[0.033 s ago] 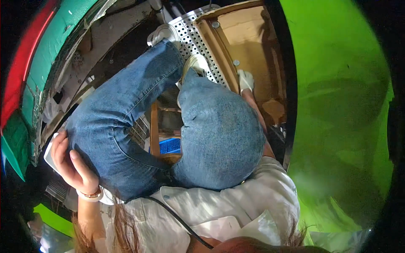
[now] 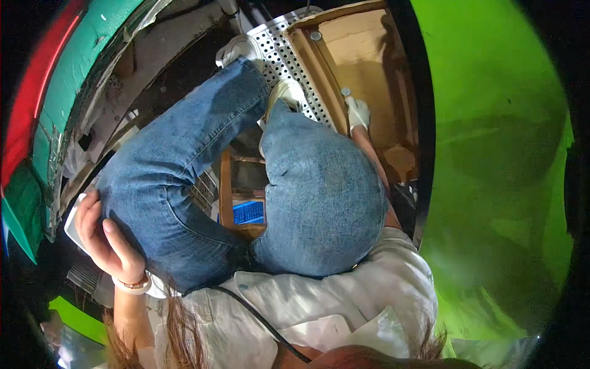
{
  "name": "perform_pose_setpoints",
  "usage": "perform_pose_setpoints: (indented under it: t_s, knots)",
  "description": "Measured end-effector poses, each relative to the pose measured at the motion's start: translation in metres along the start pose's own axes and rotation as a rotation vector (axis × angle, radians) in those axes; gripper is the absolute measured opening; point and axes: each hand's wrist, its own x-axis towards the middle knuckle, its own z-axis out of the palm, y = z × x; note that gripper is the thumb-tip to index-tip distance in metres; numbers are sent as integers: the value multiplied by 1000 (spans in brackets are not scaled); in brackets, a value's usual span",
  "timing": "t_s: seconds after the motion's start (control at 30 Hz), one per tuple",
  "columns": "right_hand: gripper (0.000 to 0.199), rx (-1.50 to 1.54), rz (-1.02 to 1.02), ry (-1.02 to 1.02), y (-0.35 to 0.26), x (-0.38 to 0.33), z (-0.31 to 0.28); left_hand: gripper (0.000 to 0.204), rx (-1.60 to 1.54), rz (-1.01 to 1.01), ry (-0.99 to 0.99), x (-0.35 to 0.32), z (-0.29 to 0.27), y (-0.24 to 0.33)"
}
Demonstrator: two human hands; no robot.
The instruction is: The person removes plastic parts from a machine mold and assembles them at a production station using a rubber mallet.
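Nothing has moved since the earlier frame: both hands sit as they did. Left of the raised denim knees (image 2: pixel 246 184), the left hand (image 2: pixel 104 237) wraps its grip around a white phone (image 2: pixel 72 222) against the thigh. Right of the knees, the gloved right hand (image 2: pixel 357 114) rests on the wooden cabinet frame (image 2: pixel 319 58); I cannot tell its grip. Work on the frame looks barely begun. Room is tight: perforated metal panel (image 2: pixel 276 43) and green wall (image 2: pixel 491 154) hem the knees in.

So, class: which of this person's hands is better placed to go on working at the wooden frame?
The right hand, gloved in white, already rests on the wooden frame beside the perforated metal sheet. The left hand is far off, holding a white phone by the knee.
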Motion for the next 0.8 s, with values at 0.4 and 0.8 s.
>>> perform_pose_setpoints:
  t_s: [0.4, 0.8]
  knots:
    - [57, -363, -16, 100, -89, 34, 43, 20, 63, 7, -25, 4, 0, 1]
    - [28, 204, -399, -55, -198, 71, 73, 17, 123, 18, -48, 5, -5, -1]
